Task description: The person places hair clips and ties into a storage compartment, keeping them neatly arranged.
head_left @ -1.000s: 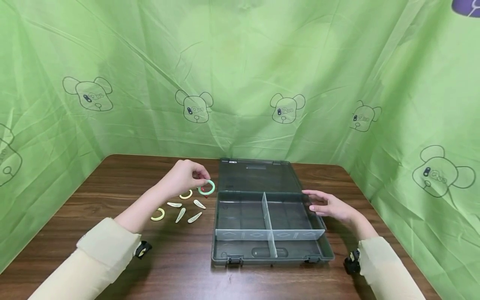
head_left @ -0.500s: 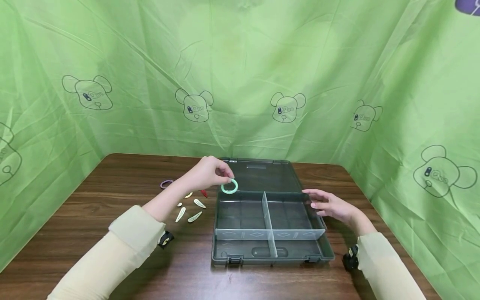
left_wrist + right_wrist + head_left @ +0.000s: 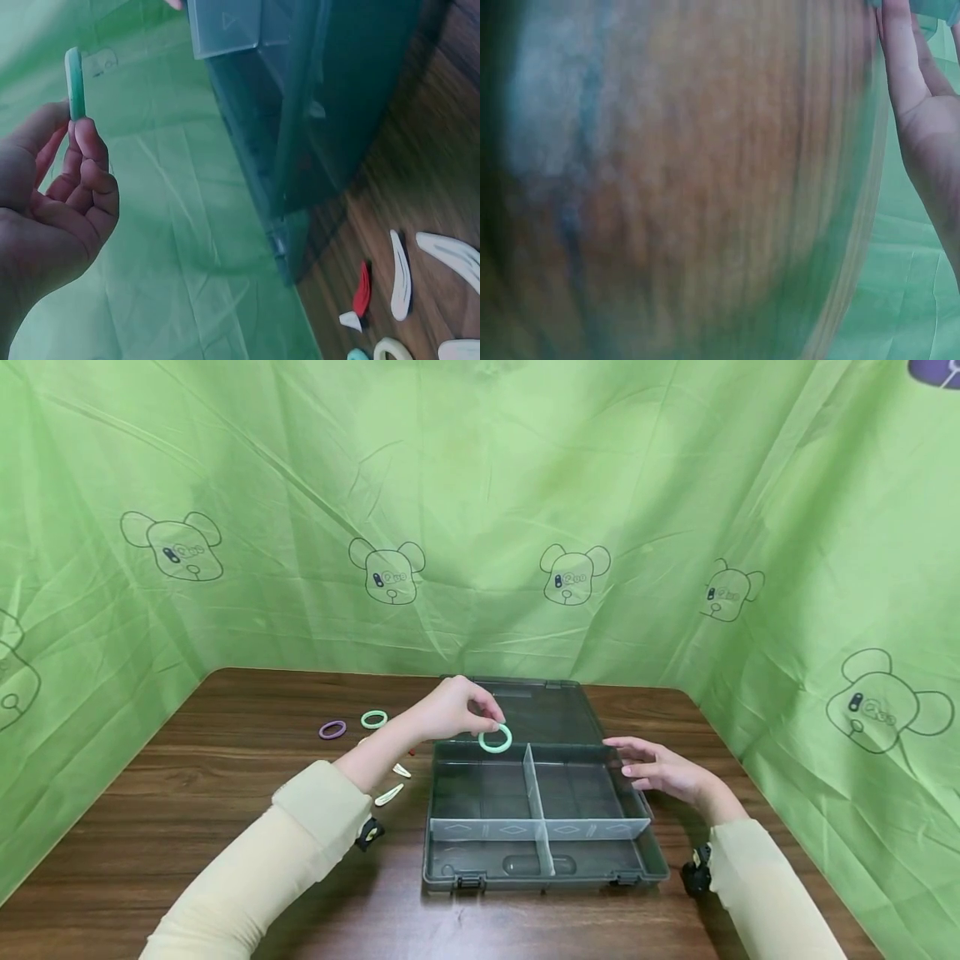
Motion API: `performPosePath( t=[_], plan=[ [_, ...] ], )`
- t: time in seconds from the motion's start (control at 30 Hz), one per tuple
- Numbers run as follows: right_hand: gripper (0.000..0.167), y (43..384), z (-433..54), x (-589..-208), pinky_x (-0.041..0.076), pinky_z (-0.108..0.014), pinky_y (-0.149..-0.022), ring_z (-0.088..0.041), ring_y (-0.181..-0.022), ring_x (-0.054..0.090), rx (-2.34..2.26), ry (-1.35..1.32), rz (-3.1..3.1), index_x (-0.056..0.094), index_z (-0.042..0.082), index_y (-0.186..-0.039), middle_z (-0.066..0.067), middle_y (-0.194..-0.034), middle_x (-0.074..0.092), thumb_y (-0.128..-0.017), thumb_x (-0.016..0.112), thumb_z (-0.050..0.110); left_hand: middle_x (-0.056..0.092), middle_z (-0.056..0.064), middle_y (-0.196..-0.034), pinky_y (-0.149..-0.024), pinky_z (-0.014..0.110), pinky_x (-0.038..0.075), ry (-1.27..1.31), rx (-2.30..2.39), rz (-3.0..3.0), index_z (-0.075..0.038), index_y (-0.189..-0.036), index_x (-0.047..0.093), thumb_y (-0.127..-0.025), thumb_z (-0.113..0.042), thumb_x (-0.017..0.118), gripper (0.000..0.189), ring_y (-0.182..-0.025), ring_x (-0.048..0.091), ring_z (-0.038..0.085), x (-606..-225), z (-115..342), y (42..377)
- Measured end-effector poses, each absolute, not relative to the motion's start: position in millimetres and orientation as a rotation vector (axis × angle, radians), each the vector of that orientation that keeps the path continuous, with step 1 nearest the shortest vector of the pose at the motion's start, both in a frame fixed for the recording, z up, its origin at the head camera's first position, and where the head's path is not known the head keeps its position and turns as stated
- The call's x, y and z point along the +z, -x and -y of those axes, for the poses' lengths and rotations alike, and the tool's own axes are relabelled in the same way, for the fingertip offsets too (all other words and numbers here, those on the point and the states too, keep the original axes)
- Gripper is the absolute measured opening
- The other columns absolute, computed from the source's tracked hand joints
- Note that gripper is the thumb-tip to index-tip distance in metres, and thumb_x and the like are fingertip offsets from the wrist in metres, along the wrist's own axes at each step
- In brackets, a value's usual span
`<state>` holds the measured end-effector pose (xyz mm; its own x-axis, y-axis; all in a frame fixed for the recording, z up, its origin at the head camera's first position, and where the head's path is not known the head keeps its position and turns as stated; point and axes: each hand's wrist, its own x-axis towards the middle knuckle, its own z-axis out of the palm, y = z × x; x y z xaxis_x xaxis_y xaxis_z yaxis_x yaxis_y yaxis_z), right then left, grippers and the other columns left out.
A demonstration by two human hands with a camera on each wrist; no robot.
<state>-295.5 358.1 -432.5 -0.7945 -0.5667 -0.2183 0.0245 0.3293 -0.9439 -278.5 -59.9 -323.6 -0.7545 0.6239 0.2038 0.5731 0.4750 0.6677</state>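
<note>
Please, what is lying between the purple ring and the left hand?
In the head view, a green ring lies there on the table, between the purple ring and the left hand, which pinches a similar ring.

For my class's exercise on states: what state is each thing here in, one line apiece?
Left hand: pinching a ring
Green ring: held up off the table
Box: open
Lid: folded back
Dividers: upright
Right hand: fingers at the box's right edge
Purple ring: lying on the table
Second green ring: lying there too
White clips: lying loose
Red clip: lying loose
</note>
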Motion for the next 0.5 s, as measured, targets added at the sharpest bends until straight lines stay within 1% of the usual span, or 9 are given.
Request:
performPosePath(
  t=[0.13,0.23,0.4,0.5],
  plan=[
    [0.056,293.7,-357.2,-430.4,0.045,-0.039,-0.092,-0.039,-0.137,0.017,-1.487,0.460,-2.084,0.032,0.012,-0.146,-0.020,-0.153,0.013,-0.094,0.053,0.008,0.069,-0.001,-0.071,-0.055,0.023,0.046,-1.106,1.153,-2.608,-0.016,-0.085,0.074,-0.082,-0.014,0.072,0.004,-0.057,0.061,0.013,-326.8,44.7,281.9],
    [0.057,292.4,-355.9,-429.6,0.045,-0.038,-0.092,-0.040,-0.137,0.015,-1.479,0.443,-2.086,0.031,0.013,-0.146,-0.020,-0.153,0.013,-0.094,0.054,0.008,0.068,-0.004,-0.070,-0.055,0.021,0.045,-1.120,1.136,-2.600,-0.016,-0.085,0.074,-0.082,-0.015,0.073,0.004,-0.056,0.059,0.008,-328.3,33.5,283.4],
    [0.059,292.8,-354.7,-429.7,0.045,-0.038,-0.093,-0.037,-0.138,0.017,-1.470,0.429,-2.079,0.031,0.014,-0.146,-0.021,-0.153,0.012,-0.093,0.055,0.010,0.068,-0.007,-0.071,-0.060,0.019,0.046,-1.172,1.103,-2.602,-0.016,-0.085,0.075,-0.081,-0.017,0.074,0.004,-0.063,0.060,0.007,-329.1,17.3,284.6],
    [0.058,293.6,-355.9,-430.0,0.045,-0.038,-0.093,-0.034,-0.136,0.024,-1.457,0.437,-2.080,0.030,0.014,-0.146,-0.022,-0.152,0.014,-0.094,0.055,0.010,0.067,-0.011,-0.071,-0.061,0.018,0.046,-1.205,1.083,-2.603,-0.016,-0.084,0.075,-0.081,-0.018,0.075,0.004,-0.065,0.059,0.006,-329.4,7.3,285.4]
  ],
)
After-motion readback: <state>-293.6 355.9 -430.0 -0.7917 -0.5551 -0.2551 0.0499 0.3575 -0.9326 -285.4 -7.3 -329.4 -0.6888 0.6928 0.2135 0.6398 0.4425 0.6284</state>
